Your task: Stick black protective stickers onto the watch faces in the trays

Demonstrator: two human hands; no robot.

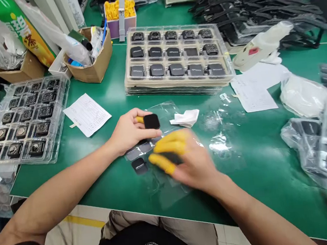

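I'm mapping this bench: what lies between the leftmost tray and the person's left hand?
In the head view, a white paper sheet lies on the green tabletop between the left hand and the tray.

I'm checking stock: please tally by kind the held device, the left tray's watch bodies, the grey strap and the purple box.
Black square watch-like device in the left hand: 1
Dark square watch bodies in the clear plastic left tray: 15
Upright grey strap: 1
Purple box of yellow pieces: 1
Total: 18
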